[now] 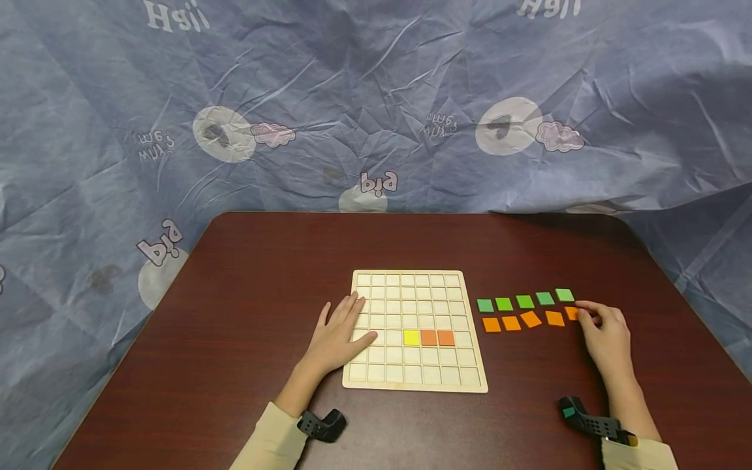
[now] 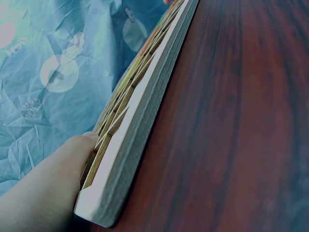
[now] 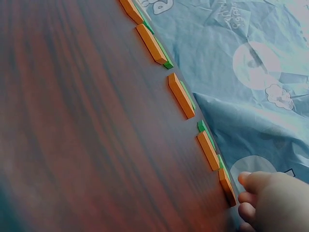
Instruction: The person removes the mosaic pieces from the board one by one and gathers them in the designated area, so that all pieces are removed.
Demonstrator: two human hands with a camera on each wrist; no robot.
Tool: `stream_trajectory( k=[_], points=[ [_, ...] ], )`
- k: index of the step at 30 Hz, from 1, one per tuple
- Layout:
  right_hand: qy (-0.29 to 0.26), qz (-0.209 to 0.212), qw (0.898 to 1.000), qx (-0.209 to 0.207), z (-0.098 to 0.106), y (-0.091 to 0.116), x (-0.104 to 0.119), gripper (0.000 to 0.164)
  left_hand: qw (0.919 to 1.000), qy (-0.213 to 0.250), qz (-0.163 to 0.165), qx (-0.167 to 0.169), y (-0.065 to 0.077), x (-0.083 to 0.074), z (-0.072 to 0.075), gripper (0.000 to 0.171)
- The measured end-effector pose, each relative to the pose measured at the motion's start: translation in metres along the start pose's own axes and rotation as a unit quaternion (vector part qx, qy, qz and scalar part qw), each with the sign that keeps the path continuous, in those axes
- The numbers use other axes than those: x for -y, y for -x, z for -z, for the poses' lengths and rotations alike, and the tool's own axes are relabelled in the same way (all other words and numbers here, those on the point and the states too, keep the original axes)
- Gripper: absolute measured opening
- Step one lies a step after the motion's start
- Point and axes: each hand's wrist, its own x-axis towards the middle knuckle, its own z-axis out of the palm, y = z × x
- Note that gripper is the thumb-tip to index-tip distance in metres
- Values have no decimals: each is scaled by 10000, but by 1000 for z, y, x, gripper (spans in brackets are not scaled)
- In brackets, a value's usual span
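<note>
A pale wooden grid board (image 1: 420, 386) lies on the table, with one yellow tile (image 1: 411, 337) and two reddish-orange tiles beside it in one row. My left hand (image 1: 337, 334) rests spread over the board's left edge; in the left wrist view its thumb (image 2: 79, 150) presses on the rim. To the right of the board are a row of green tiles (image 1: 525, 301) and, nearer me, a row of orange tiles (image 1: 511, 323). My right hand (image 1: 608, 333) is at the right end of these rows, fingers bent, thumb and index fingertips right at the last orange tile (image 3: 227, 187).
The dark reddish-brown wooden table (image 1: 235, 313) extends around the board on all sides. Behind it hangs a wrinkled blue-grey printed cloth (image 1: 329, 117). Black straps with small devices (image 1: 322, 425) sit on both wrists.
</note>
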Motion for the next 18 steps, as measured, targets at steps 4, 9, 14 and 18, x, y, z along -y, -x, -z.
stream_trajectory(
  k=[4, 9, 14, 18],
  points=[
    [-51, 24, 9999, -95, 2, -1, 3, 36, 10000, 3, 2, 1, 0, 0, 0, 77],
    [-111, 233, 9994, -208, 6, 0, 19, 34, 10000, -7, -4, -14, 0, 1, 0, 77],
    [-231, 735, 9968, -194, 10, 5, 49, 31, 10000, 6, -12, -31, 0, 0, 1, 77],
    [-315, 986, 9946, -52, 8, 12, 74, 29, 10000, 29, 8, 26, 0, 0, 0, 77]
  ],
)
